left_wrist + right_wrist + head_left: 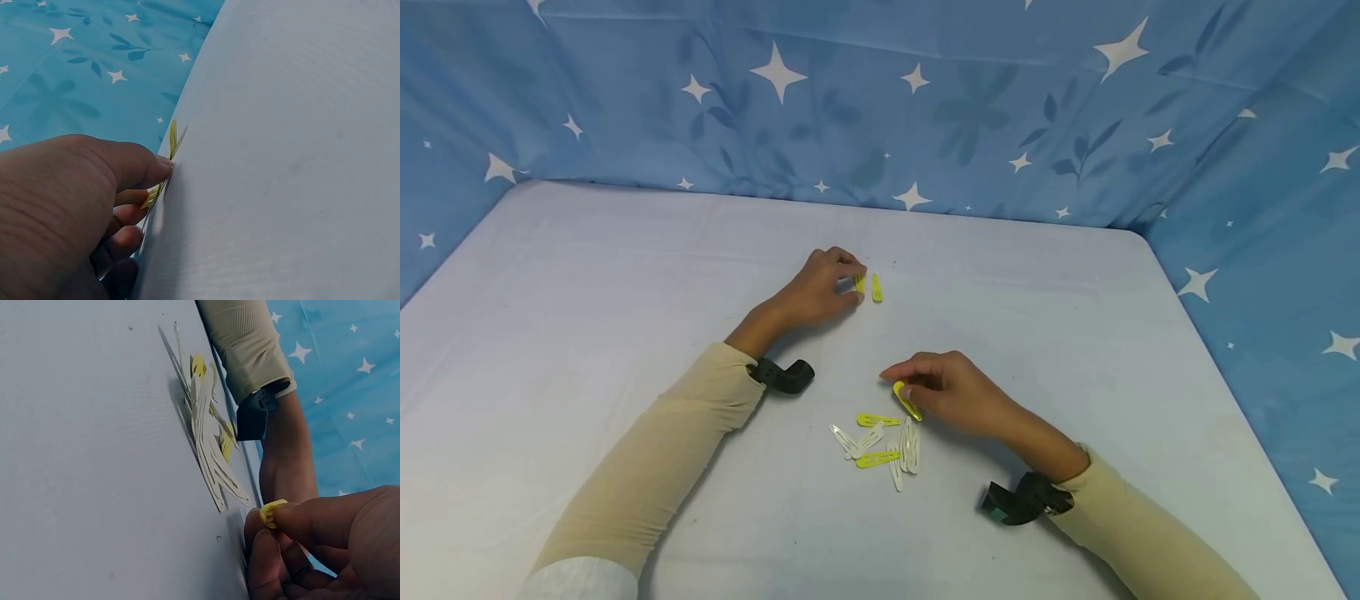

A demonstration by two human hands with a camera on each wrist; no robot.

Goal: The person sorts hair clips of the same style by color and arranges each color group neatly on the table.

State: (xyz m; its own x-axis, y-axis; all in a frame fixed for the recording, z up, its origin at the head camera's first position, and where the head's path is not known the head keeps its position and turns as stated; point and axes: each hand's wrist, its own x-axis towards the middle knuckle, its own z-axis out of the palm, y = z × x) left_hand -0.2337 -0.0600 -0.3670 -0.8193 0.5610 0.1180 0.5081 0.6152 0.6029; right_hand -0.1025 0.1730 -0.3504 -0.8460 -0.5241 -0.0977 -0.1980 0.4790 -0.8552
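Note:
At the far middle of the table, my left hand [823, 287] has thumb and fingertips at the two ends of a yellow snap hair clip [860, 283], pinching it close over the cloth. Just right of it a second yellow clip [877, 288] lies by itself; it also shows as a yellow sliver [174, 139] beyond the thumb in the left wrist view. Nearer to me, my right hand [958, 392] holds another yellow hair clip [907, 402] between thumb and fingers, its end [272, 514] showing past the thumb in the right wrist view.
Below the right hand lies a loose pile of several white hair clips [908, 446], with a yellow clip [877, 420] at its top and another yellow clip [877, 459] across it. A white cloth [625, 275] covers the table. Blue star-patterned curtain [850, 125] hangs behind and beside it.

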